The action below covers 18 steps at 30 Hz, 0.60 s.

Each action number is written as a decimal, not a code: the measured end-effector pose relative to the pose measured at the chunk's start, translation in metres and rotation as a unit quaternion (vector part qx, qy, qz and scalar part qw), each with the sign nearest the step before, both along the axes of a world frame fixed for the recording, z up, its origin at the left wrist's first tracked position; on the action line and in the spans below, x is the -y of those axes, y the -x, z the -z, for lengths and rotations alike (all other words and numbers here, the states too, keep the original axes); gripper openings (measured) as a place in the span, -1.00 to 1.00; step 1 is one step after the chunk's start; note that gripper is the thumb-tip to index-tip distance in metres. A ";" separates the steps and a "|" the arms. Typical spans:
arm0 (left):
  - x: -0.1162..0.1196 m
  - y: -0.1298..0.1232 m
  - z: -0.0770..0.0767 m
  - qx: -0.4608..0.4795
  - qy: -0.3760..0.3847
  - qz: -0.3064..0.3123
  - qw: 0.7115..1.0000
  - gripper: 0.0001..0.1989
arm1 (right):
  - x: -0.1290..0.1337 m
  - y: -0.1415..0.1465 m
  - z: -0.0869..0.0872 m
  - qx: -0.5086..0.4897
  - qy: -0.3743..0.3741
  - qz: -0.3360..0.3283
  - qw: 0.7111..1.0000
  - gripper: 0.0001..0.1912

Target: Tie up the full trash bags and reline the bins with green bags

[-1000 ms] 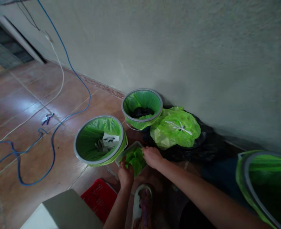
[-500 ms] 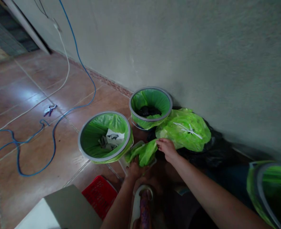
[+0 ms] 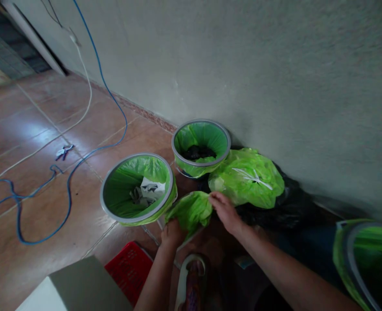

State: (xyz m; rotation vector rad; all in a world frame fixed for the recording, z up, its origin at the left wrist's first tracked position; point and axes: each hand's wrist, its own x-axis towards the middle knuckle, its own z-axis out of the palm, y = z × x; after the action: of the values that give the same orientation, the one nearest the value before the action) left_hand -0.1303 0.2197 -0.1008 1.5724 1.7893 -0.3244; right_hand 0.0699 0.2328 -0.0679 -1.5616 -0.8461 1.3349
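A loose green plastic bag [image 3: 195, 211] is stretched between my two hands, above a pale see-through container that it mostly hides. My right hand [image 3: 225, 209] pinches the bag's upper right edge between thumb and fingers. At the bag's lower left is my left hand [image 3: 173, 233], closed on it, with the fingertips hidden by the plastic. Just left stands a bin [image 3: 105, 201] with a grey rim and green liner, holding crumpled paper [image 3: 152, 188]. Behind the bag is a second lined bin [image 3: 226, 138] with something dark inside.
A tied green bag [image 3: 258, 172] lies against the wall by black plastic [image 3: 294, 203]. Another lined bin [image 3: 349, 246] is at the right. A red basket [image 3: 129, 270] and pale box [image 3: 83, 280] sit front left. Blue cable [image 3: 71, 185] and keys [image 3: 64, 152] lie on the floor.
My left hand has shifted left and slightly down, spreading the green bag wider. My right hand still pinches its edge. The view has moved slightly.
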 end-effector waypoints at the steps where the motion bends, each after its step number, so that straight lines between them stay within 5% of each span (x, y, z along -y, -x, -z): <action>1: -0.001 0.002 -0.011 0.049 -0.031 -0.021 0.998 -0.36 | 0.008 0.012 -0.002 0.020 -0.015 -0.106 0.994 -0.81; 4: -0.004 0.006 -0.038 0.278 -0.086 -0.100 0.951 -0.18 | 0.028 0.041 -0.003 0.092 -0.025 -0.353 0.931 -0.71; 8: -0.005 -0.001 -0.044 0.435 -0.027 -0.184 0.881 -0.22 | 0.035 0.050 0.000 0.208 -0.036 -0.466 0.859 -0.62; 11: -0.004 -0.008 -0.029 0.362 -0.061 -0.168 0.915 -0.49 | 0.025 0.037 -0.004 0.339 -0.045 -0.443 0.829 -0.72; 13: -0.002 -0.011 -0.016 0.293 -0.080 -0.141 0.942 -0.56 | 0.015 0.026 -0.006 0.430 -0.046 -0.354 0.829 -0.75; 16: 0.005 -0.015 -0.003 0.195 -0.071 -0.097 0.973 -0.42 | 0.002 0.016 0.002 0.506 -0.012 -0.254 0.825 -0.53; 18: 0.010 -0.020 0.003 0.100 -0.065 -0.055 0.991 -0.26 | -0.004 0.014 0.014 0.496 0.045 -0.269 0.824 -0.45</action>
State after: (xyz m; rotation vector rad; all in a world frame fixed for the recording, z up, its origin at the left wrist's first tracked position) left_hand -0.1107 0.2101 -0.1042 1.5286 1.7591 0.0029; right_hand 0.0564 0.2365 -0.0819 -2.2117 -2.0031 0.8234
